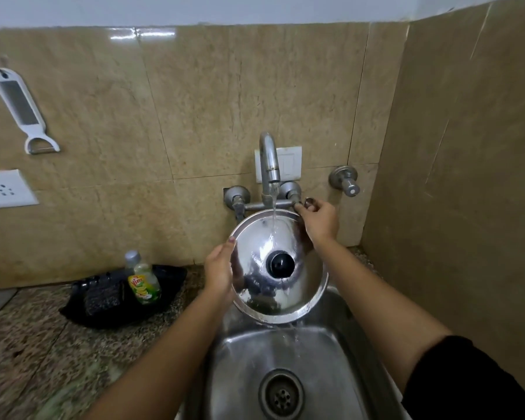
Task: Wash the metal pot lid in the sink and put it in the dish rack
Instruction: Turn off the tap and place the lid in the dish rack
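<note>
Over the steel sink [288,359], the left hand [220,272] grips the round shiny metal lid [281,265] by its rim, black knob toward the camera, tilted under running water; right hand [319,219] pinches the tap valve [297,204].

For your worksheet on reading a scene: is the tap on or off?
On. A stream of water runs from the tap onto the lid and drips into the sink.
</note>
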The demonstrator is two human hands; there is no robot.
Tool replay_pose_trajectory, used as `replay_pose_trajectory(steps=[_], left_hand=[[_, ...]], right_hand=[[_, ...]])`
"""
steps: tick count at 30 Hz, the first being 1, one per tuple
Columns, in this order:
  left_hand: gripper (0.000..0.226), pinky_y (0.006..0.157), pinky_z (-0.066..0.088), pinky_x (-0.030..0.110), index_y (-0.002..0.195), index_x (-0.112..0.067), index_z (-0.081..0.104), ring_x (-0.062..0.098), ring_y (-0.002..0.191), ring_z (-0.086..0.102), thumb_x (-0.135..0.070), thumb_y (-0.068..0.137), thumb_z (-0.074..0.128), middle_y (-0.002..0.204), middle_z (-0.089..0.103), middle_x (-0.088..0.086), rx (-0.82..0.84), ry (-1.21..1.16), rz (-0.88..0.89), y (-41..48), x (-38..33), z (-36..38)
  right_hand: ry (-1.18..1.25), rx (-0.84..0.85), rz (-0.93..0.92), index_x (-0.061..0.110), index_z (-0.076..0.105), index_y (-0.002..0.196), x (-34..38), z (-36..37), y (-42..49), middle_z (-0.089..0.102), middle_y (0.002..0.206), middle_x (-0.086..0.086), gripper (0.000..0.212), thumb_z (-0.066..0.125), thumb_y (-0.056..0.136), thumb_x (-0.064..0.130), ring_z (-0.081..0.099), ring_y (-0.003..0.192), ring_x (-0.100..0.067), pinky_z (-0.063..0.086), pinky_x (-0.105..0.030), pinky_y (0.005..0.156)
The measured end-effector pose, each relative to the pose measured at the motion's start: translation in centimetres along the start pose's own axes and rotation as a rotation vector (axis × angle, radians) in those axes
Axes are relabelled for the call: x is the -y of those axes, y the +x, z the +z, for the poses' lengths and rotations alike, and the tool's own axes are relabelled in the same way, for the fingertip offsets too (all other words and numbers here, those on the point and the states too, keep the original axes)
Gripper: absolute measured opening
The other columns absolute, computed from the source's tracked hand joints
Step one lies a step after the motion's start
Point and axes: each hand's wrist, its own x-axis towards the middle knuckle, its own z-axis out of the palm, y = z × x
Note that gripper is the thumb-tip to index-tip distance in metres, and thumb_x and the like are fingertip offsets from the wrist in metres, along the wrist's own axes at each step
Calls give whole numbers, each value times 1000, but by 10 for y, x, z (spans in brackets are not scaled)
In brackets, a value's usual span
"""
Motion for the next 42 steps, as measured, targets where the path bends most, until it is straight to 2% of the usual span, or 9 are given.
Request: replay_pose_trajectory(steps=[4,9,13,16,19,23,30,36,42], left_hand=[[23,53,41,31,70,-19,64,20,49,50,-35,86,62,60,55,4,-43,-14,38,-4,-5,-17],[22,74,47,39,73,-16,65,25,74,55,-32,88,61,74,60,7,-65,-19,91,-14,-9,-31],[27,56,40,32,68,-15,58,23,59,47,-32,89,59,65,51,9,-45,-39,151,-24,-9,-40],[23,55,47,28,69,-16,64,17,56,55,-27,89,59,62,61,3,-9,-125,188,-33,-5,-48],[17,72,55,31,84,-11,68,18,73,64,-20,91,56,79,70,7,37,-191,262,-40,1,-57],[23,72,55,23,85,-13,68,12,77,67,-17,95,48,80,73,0,67,-142,311,-51,16,-66],[22,69,48,19,89,-25,68,5,84,64,-25,96,47,87,71,-9,-20,1,243,-64,24,-76],[22,57,51,14,108,-11,64,6,76,67,-18,96,47,89,69,-2,-45,-44,169,-45,2,-91],[33,96,38,32,126,-13,56,17,106,57,-22,97,44,115,61,-1,-122,-193,1,0,-46,-157]], right_hand=[[-139,-104,-40,21,59,72,5,13,-2,59,69,0,14,69,82,17,58,72,-21,37,-25,57],[-446,-51,-252,11,63,113,4,7,-13,61,108,-9,23,58,90,16,58,101,-27,49,-37,81],[-197,210,-198,24,44,138,-11,-15,-47,57,106,4,41,45,98,35,57,96,-15,47,-32,79],[136,516,-44,17,61,115,-24,-36,-78,67,105,-3,31,43,99,36,63,103,-20,50,-36,92],[206,636,-111,17,62,99,-26,-55,-96,69,97,2,16,45,99,17,65,95,-15,53,-24,80],[213,561,-207,14,60,94,-22,-61,-118,67,90,1,18,43,99,10,64,84,-1,51,-17,73],[145,476,-419,10,61,100,-5,-57,-130,65,91,-11,17,44,99,13,62,85,-25,52,-40,76],[195,347,-306,26,59,88,17,-36,-132,60,79,4,20,45,98,15,58,73,-10,49,-35,69],[475,146,-58,16,56,82,53,43,-169,52,71,-3,21,43,99,13,51,67,-16,45,-34,64]])
